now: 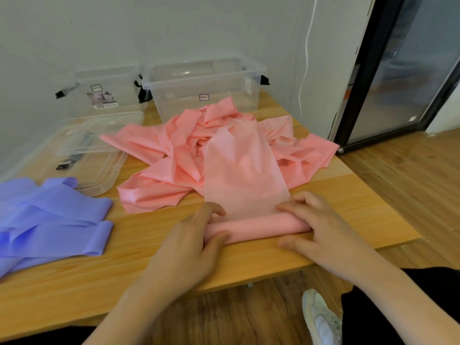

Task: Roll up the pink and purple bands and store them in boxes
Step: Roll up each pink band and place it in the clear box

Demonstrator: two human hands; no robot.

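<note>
I see the pink roll (256,226) lying crosswise at the table's near edge, left hand (191,235) and right hand (316,227) each gripping an end; loose band (239,168) runs straight ahead.

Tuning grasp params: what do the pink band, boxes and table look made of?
Pink band: thin matte sheet, probably latex or rubber; translucent where single, creases softly, rolls tight.
Boxes: clear hard plastic, glossy, wall shows through.
Table: wood or wood-look laminate, smooth, grain lines visible; cannot tell which.
</note>
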